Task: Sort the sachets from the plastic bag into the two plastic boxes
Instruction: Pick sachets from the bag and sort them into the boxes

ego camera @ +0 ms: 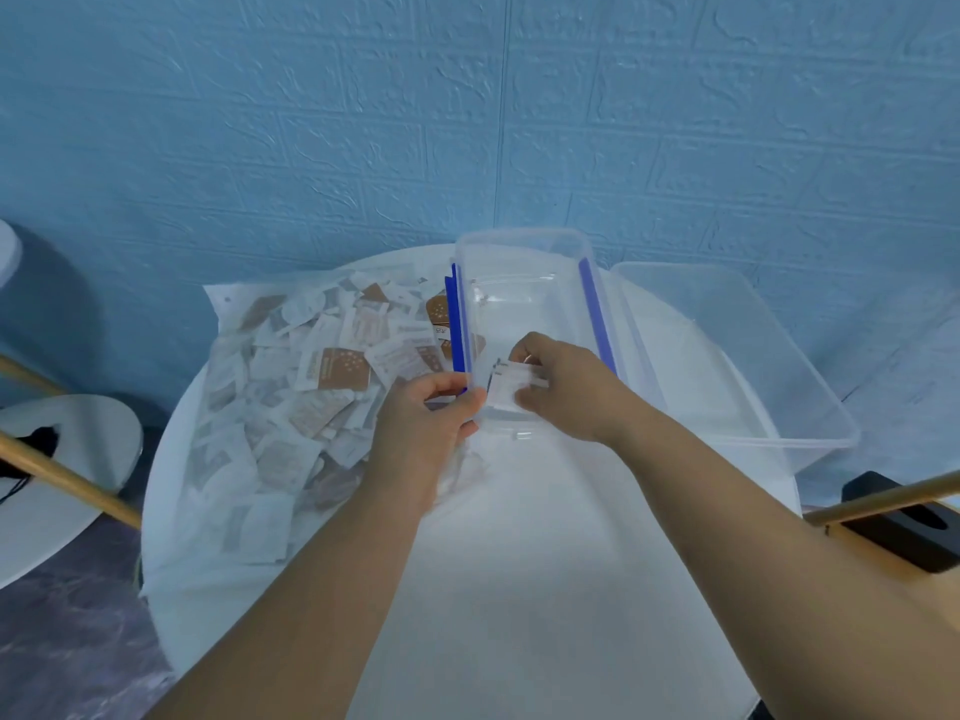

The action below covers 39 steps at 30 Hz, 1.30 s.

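A clear plastic bag (270, 387) full of several white and brown sachets lies on the left half of the round white table (519, 537). A clear box with blue clips (524, 283) stands at the table's middle back. A second clear box (727, 356) sits to its right. My right hand (566, 392) pinches a white sachet (506, 389) over the near end of the blue-clipped box. My left hand (426, 423) curls its fingers round the near left corner of that box, beside the bag.
A blue textured wall stands right behind the table. A white chair seat (62, 449) with wooden legs is at the left. A black object (904, 522) on a wooden frame sits at the right. The near part of the table is bare.
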Each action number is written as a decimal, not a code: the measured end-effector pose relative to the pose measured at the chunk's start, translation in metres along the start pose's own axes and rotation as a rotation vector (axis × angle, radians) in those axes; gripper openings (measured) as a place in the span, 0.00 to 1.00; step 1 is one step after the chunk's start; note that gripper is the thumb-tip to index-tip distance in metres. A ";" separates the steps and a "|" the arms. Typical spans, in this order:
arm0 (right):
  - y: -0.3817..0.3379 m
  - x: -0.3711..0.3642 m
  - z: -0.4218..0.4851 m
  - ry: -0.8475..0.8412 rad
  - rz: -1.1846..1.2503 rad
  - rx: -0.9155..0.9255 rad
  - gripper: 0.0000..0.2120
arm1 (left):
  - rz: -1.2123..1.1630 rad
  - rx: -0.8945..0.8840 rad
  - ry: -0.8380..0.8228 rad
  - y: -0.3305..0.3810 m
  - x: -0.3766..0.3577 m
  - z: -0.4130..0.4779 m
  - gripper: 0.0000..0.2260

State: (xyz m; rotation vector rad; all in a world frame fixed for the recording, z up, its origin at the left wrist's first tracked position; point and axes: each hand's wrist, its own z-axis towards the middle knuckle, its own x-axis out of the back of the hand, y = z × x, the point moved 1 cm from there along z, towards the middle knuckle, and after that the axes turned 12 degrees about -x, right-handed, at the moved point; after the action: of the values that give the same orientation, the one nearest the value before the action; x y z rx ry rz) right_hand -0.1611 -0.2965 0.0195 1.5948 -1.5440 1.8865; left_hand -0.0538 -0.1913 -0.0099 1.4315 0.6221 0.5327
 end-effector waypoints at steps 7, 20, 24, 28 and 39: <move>0.007 0.002 -0.005 -0.193 0.044 -0.028 0.11 | 0.055 -0.072 -0.040 -0.001 0.004 -0.005 0.06; 0.013 0.003 -0.011 -0.199 -0.024 0.062 0.13 | 0.100 -0.105 -0.056 -0.001 0.004 -0.004 0.07; 0.015 0.005 -0.019 -0.161 -0.074 0.110 0.26 | 0.100 -0.074 -0.064 0.001 0.001 0.002 0.06; 0.017 0.001 -0.018 -0.080 -0.188 0.142 0.26 | 0.149 -0.041 -0.065 0.001 -0.002 0.009 0.03; 0.015 0.012 -0.001 -0.203 -0.075 0.113 0.13 | 0.337 -0.130 -0.199 0.002 -0.003 0.005 0.14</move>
State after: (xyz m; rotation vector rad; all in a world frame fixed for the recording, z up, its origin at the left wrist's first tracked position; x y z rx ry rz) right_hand -0.1770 -0.3073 0.0208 1.9176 -1.4517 1.8515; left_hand -0.0525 -0.1965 -0.0075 1.4515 0.1837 0.6715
